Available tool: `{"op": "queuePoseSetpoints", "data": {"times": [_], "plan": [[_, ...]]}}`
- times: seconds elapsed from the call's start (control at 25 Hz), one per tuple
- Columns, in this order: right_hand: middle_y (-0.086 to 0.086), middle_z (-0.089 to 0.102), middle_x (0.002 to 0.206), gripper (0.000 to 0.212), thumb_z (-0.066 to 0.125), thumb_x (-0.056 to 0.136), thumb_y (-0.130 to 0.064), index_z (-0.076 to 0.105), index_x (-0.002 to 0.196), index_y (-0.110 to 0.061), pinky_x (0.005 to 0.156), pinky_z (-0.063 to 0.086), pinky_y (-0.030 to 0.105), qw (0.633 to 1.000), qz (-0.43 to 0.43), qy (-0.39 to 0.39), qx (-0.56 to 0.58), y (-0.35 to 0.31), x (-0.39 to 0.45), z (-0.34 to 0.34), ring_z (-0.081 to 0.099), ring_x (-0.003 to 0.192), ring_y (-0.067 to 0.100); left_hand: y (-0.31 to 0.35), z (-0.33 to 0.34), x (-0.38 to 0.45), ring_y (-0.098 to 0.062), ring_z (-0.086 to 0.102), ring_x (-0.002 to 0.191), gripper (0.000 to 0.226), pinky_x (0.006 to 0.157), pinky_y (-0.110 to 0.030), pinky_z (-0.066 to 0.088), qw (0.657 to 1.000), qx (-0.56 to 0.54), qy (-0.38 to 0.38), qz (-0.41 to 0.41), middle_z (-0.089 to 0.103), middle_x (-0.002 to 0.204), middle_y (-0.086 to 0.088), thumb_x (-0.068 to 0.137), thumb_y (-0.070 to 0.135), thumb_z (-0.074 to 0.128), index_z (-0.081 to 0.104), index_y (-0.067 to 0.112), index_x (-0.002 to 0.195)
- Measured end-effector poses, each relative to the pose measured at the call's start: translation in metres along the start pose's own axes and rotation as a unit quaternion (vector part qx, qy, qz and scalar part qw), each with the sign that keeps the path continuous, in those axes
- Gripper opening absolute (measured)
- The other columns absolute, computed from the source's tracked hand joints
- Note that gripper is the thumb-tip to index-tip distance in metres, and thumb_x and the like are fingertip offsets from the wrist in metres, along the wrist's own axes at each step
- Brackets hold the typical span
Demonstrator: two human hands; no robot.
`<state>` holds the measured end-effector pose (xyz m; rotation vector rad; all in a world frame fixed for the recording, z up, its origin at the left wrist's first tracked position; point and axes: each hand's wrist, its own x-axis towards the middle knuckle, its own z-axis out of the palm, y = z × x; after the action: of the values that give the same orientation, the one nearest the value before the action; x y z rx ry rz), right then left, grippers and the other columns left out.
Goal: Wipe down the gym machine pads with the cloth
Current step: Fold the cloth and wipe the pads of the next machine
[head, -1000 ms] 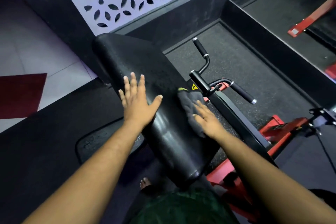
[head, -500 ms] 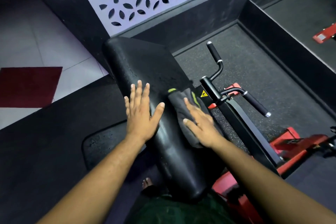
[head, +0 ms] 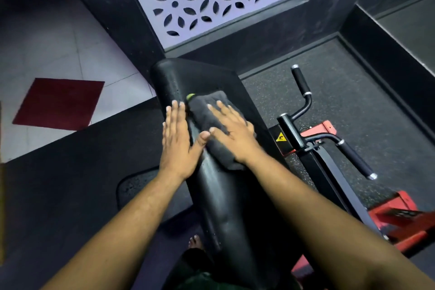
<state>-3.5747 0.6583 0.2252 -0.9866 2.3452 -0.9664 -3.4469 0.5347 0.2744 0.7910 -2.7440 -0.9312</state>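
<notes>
Dark grey cloth (head: 211, 122) with a green tag, bunched and spread across the middle of the long black pad (head: 223, 195), slightly toward its right edge and well short of the far end. Pressed flat under the right hand (head: 231, 133), fingers straight and fanned apart, thumb angled toward the left; nothing pinched, only palm weight holding the fabric down. Just beside it the left hand (head: 179, 141), laid flat on the bare vinyl along the pad's left edge, fingers straight and close together, thumb splayed out until it meets or nearly meets the cloth. Off the pad's right edge, black handlebars (head: 303, 106) with grips, a yellow warning sticker (head: 280, 137) and the red frame (head: 400, 216) on speckled rubber flooring.

Probable step: mid-stroke along the upper half of the pad, near end and far end seemingly not yet covered. Risks, judged from here: cloth sliding out from under an ungripped palm on slick vinyl and dropping off the sloped right edge; fabric bunching rather than travelling, leaving streaks; a long stroke to the right carrying the knuckles toward the handlebar post.
</notes>
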Motion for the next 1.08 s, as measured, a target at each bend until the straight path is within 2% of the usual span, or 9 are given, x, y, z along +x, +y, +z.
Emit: {"op": "queuePoseSetpoints", "data": {"times": [0.2, 0.28, 0.4, 0.48, 0.64, 0.72, 0.88, 1.0, 1.08], "plan": [[-0.014, 0.015, 0.168, 0.059, 0.032, 0.096, -0.063, 0.028, 0.153, -0.049, 0.118, 0.018, 0.061, 0.964, 0.264, -0.020, 0.003, 0.084, 0.057, -0.020, 0.016, 0.153, 0.020, 0.000, -0.001, 0.017, -0.008, -0.025, 0.152, 0.106, 0.127, -0.045, -0.004, 0.997, 0.046, -0.035, -0.041, -0.020, 0.169, 0.006, 0.083, 0.089, 0.025, 0.002, 0.023, 0.163], [-0.014, 0.023, 0.165, 0.055, 0.036, 0.097, -0.054, 0.029, 0.152, -0.049, 0.117, 0.021, 0.059, 0.966, 0.257, 0.006, 0.015, 0.056, 0.070, -0.017, 0.022, 0.151, 0.020, 0.002, 0.002, 0.018, -0.008, -0.025, 0.152, 0.103, 0.127, -0.044, -0.004, 0.998, 0.043, -0.018, -0.041, -0.018, 0.169, 0.007, 0.085, 0.085, 0.031, 0.005, 0.024, 0.163], [-0.022, 0.025, 0.163, 0.060, 0.040, 0.095, -0.052, 0.027, 0.154, -0.050, 0.117, 0.017, 0.049, 0.997, 0.063, -0.006, 0.033, 0.017, 0.040, -0.008, 0.018, 0.152, 0.008, 0.000, 0.004, 0.017, -0.008, -0.025, 0.153, 0.099, 0.127, -0.043, -0.004, 0.998, 0.052, -0.009, -0.036, -0.018, 0.169, 0.006, 0.088, 0.080, 0.032, 0.004, 0.022, 0.164], [-0.019, 0.023, 0.165, 0.068, 0.036, 0.091, -0.061, 0.026, 0.156, -0.043, 0.120, 0.017, 0.047, 0.999, 0.006, -0.025, 0.024, 0.035, 0.031, -0.011, 0.017, 0.153, 0.008, -0.001, 0.003, 0.018, -0.009, -0.026, 0.152, 0.095, 0.127, -0.043, -0.004, 0.997, 0.071, -0.016, -0.032, -0.021, 0.168, 0.006, 0.090, 0.074, 0.033, 0.001, 0.022, 0.163], [-0.007, 0.026, 0.165, 0.064, 0.038, 0.096, -0.063, 0.027, 0.156, -0.042, 0.119, 0.023, 0.057, 0.971, 0.235, -0.033, 0.012, 0.094, 0.108, -0.025, 0.029, 0.150, 0.024, -0.001, 0.003, 0.019, -0.008, -0.028, 0.151, 0.087, 0.127, -0.043, -0.003, 0.995, 0.089, -0.023, -0.033, -0.025, 0.167, 0.009, 0.093, 0.057, 0.038, -0.004, 0.024, 0.163], [-0.002, 0.040, 0.158, 0.065, 0.035, 0.091, -0.062, 0.030, 0.153, -0.043, 0.116, 0.028, 0.057, 0.959, 0.275, -0.016, 0.067, 0.087, 0.147, -0.027, 0.040, 0.143, 0.032, -0.001, 0.004, 0.019, -0.008, -0.029, 0.151, 0.086, 0.126, -0.041, -0.004, 0.994, 0.097, -0.024, -0.037, -0.026, 0.167, 0.009, 0.093, 0.054, 0.039, -0.005, 0.026, 0.162], [-0.008, 0.033, 0.163, 0.056, 0.039, 0.098, -0.040, 0.035, 0.153, -0.043, 0.123, 0.016, 0.047, 0.991, 0.098, -0.006, 0.092, -0.007, 0.178, -0.021, 0.025, 0.151, 0.021, 0.000, 0.003, 0.021, -0.008, -0.029, 0.151, 0.088, 0.126, -0.042, -0.002, 0.994, 0.097, -0.029, -0.035, -0.029, 0.165, 0.011, 0.092, 0.053, 0.039, -0.008, 0.027, 0.161], [-0.012, 0.027, 0.165, 0.059, 0.037, 0.095, -0.047, 0.033, 0.154, -0.043, 0.125, 0.011, 0.047, 0.992, -0.068, -0.055, 0.090, -0.030, 0.145, -0.013, 0.017, 0.154, 0.014, -0.002, 0.002, 0.017, -0.008, -0.027, 0.152, 0.092, 0.128, -0.041, -0.003, 0.996, 0.076, -0.021, -0.036, -0.026, 0.166, 0.009, 0.089, 0.059, 0.036, -0.007, 0.022, 0.162], [-0.012, 0.017, 0.167, 0.061, 0.035, 0.098, -0.060, 0.022, 0.156, -0.045, 0.126, 0.008, 0.050, 0.996, -0.039, -0.059, 0.052, 0.002, 0.110, -0.011, 0.010, 0.155, 0.013, -0.004, 0.005, 0.010, -0.007, -0.024, 0.153, 0.093, 0.128, -0.040, -0.002, 0.998, 0.040, -0.005, -0.043, -0.022, 0.168, 0.007, 0.088, 0.061, 0.035, -0.004, 0.019, 0.162]]}}
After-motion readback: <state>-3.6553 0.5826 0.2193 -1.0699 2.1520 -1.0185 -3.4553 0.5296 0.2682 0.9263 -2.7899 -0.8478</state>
